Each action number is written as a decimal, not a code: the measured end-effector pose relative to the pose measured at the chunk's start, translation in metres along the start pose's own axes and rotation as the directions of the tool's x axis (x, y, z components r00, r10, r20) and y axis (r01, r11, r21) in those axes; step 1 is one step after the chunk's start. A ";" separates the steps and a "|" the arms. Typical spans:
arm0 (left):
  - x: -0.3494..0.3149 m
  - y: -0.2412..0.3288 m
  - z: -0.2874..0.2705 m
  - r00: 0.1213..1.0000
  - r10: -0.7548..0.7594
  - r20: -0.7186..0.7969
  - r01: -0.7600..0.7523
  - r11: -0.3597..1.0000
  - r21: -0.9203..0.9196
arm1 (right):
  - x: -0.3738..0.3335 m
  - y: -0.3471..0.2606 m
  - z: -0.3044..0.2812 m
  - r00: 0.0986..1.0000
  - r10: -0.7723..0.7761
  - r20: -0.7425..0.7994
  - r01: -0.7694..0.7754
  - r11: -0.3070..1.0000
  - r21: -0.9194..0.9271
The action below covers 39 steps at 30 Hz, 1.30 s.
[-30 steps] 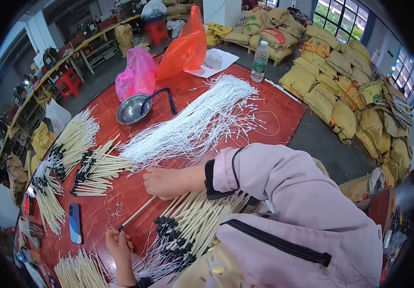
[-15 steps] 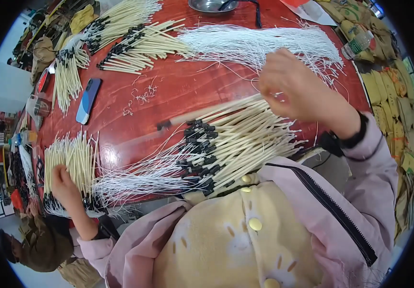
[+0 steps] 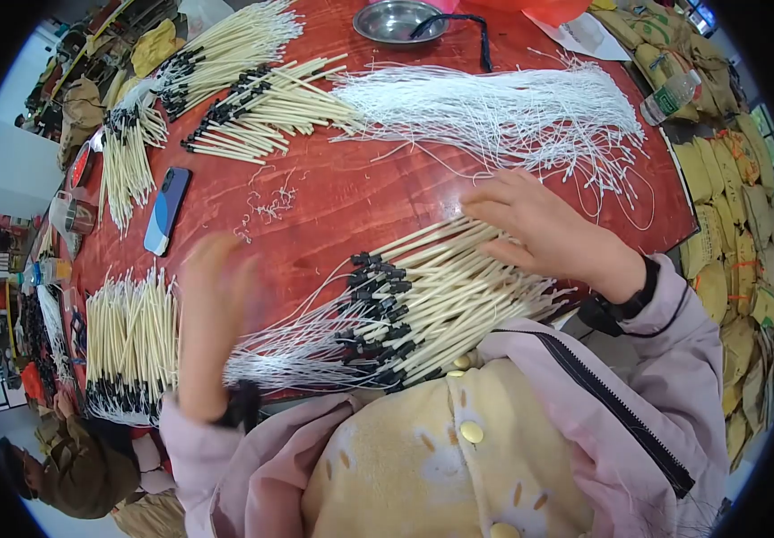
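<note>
My right hand (image 3: 539, 224) reaches over the upper edge of a pile of thin cream rods (image 3: 449, 300) with black end pieces (image 3: 373, 305). Its fingers stretch out and stand apart from the thumb, touching or just above the rods. From the black ends, white cords (image 3: 302, 345) trail left across the table. My left hand (image 3: 216, 296) is raised between a second stack of rods (image 3: 131, 327) and the cord ends. Motion smears its fingers, so what they hold, if anything, is not visible.
On the red table (image 3: 315, 206) lie a spread of white cords (image 3: 494, 103), more rod bundles (image 3: 230, 58), cord scraps (image 3: 270, 204) and a phone (image 3: 166, 211). A metal bowl (image 3: 396, 22) stands at the far edge. A plastic bottle (image 3: 671, 97) and sacks (image 3: 718, 233) are right; a person (image 3: 77, 457) is left.
My left hand has moved right and up from the left stack. My right hand has come down onto the pile, and the blurred rod that stuck out left of it now no longer shows apart.
</note>
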<state>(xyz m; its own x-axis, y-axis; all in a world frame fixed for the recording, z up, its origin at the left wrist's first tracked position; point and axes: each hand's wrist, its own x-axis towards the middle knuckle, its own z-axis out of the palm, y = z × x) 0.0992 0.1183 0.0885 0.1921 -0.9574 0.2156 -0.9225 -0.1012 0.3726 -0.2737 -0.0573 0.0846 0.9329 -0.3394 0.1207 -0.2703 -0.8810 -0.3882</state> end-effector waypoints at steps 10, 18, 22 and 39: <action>0.157 0.084 0.161 0.797 0.572 0.192 -0.563 0.820 -0.103 | 0.035 0.039 0.035 0.986 0.159 -0.042 -0.163 0.980 -0.114; 0.102 0.084 0.141 0.874 0.355 0.331 -0.389 0.920 0.040 | 0.034 0.035 0.036 0.987 0.156 -0.028 -0.157 0.988 -0.018; 0.087 0.071 0.119 0.896 0.380 0.230 -0.372 0.925 -0.080 | 0.040 0.035 0.038 0.993 0.112 -0.025 -0.112 0.994 0.003; 0.092 0.054 0.131 0.910 0.395 0.129 -0.359 0.904 -0.234 | 0.037 0.023 0.037 0.963 0.213 0.167 -0.137 0.915 -0.379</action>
<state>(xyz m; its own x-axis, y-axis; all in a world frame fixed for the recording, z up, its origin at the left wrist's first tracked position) 0.0227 -0.0110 0.0102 -0.2326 -0.9458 0.2265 -0.8243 0.3154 0.4702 -0.2367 -0.0776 0.0459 0.8803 -0.4593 -0.1185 -0.4652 -0.8848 -0.0258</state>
